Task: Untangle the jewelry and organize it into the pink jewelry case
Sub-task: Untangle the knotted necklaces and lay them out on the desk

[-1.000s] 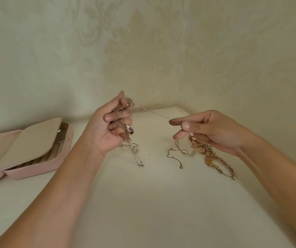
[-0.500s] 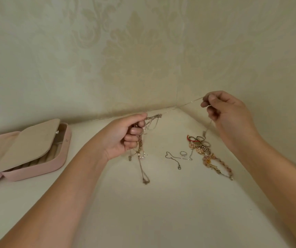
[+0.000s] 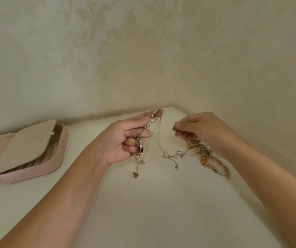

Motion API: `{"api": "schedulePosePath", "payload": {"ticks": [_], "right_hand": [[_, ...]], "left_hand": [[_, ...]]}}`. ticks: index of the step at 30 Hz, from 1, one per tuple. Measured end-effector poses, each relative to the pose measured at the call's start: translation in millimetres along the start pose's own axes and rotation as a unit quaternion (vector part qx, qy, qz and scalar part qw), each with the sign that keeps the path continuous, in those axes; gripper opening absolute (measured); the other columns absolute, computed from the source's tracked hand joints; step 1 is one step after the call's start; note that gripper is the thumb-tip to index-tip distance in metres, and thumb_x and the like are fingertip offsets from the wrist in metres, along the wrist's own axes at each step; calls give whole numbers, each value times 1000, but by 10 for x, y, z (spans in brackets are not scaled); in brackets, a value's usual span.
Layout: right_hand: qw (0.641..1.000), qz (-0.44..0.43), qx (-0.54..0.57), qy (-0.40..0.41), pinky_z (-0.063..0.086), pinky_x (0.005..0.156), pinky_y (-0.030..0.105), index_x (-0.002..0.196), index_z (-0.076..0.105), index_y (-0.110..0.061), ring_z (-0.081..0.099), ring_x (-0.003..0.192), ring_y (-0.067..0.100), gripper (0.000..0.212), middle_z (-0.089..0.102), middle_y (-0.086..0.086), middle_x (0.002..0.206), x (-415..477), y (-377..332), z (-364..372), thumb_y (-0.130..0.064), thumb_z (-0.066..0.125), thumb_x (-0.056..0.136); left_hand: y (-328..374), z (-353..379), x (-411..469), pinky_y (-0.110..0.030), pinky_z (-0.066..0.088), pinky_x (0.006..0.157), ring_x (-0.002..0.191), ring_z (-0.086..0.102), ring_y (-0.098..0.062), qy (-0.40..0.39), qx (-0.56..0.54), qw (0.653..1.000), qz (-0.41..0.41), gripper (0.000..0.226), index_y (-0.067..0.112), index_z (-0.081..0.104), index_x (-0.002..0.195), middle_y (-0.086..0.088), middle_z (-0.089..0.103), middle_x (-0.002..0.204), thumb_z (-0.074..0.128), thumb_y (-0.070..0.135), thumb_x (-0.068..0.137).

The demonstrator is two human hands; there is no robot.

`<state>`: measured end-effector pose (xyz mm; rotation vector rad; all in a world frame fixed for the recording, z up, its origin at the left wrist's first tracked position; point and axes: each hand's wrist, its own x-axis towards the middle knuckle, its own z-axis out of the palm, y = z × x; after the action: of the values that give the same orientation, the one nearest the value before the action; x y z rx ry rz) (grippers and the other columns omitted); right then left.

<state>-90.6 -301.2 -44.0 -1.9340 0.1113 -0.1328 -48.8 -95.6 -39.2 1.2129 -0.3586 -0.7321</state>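
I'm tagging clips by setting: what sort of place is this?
Likely a home, at a pale surface in a wall corner: damask wallpaper, an open pink jewelry case, loose jewelry lying about.

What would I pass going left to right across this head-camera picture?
pink jewelry case → left hand gripping tangled chains → thin silver chain on the table → beaded jewelry heap, with the right hand above it.

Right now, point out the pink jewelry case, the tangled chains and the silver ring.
pink jewelry case [image 3: 32, 171]: head view, pink front wall
tangled chains [image 3: 139, 146]: head view, middle of the bunch
silver ring [image 3: 179, 151]: head view, its band
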Motion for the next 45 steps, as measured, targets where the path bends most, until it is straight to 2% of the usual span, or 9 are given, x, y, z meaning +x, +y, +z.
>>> {"api": "schedulePosePath", "payload": {"ticks": [5,9,14,18,24,28,31,37,45], "right_hand": [[981,39,115,-152,52,80,20,102,72,-10,69,91,11,46,74,3,102,-95,-7,270,-43,66,71],[927,56,343,-141,53,86,27,86,68,-9,66,79,13,17,70,3,79,-73,-30,344,-22,64,77],[838,98,522,-124,41,41,15,81,60,-6,29,36,5,8,30,-6,45,-71,-94,288,-14,58,82],[863,111,454,-193,18,28,11,101,66,-6,23,26,5,25,27,-8,37,-95,-97,289,-16,53,82],[843,36,502,-190,54,55,21,70,71,-7,51,53,9,12,56,1,68,-77,-69,216,-18,66,71],[882,123,355,-284,26,28,11,84,75,-9,31,31,1,24,37,-6,49,-95,-91,148,-24,58,79],[921,115,201,-313,22,29,10,87,68,-7,29,29,0,22,44,-5,48,-138,-101,190,-23,55,78],[954,70,145,-255,20,33,11,116,62,-22,21,34,1,45,73,6,95,-144,-105,186,-39,61,75],[979,31,177,-93,21,39,13,81,77,-20,24,40,5,22,70,-5,82,-60,-4,217,-29,75,61]], "left_hand": [[-20,-17,28,-13,6,32,44,1,-7,-4,48,999,-9,32,28,71,107,15,22,40,54,29,80],[-30,-31,50,-12,12,30,36,11,-1,-1,82,997,-5,14,22,65,86,13,28,42,52,26,82],[-112,-47,164,-14,21,34,43,30,-6,97,148,983,-45,12,12,50,83,0,56,62,44,13,94],[-112,-59,171,-14,19,33,45,31,-6,107,98,989,-39,14,11,51,80,-1,56,72,43,14,92],[-27,-96,136,-12,12,34,35,25,-2,100,-59,993,1,11,17,54,71,9,47,52,58,25,77],[-46,-65,110,-13,11,33,41,26,-1,52,-71,996,-11,16,19,66,64,11,29,39,61,29,75],[-61,-12,83,-13,15,34,48,29,-2,30,-12,999,-23,14,19,70,70,10,24,35,63,31,73],[-66,30,51,-17,12,39,38,19,-4,24,66,998,-9,28,21,78,94,14,18,38,56,29,79],[-43,-18,70,-13,14,33,35,18,-1,56,125,991,-7,17,22,55,78,12,33,47,62,36,71]]}}
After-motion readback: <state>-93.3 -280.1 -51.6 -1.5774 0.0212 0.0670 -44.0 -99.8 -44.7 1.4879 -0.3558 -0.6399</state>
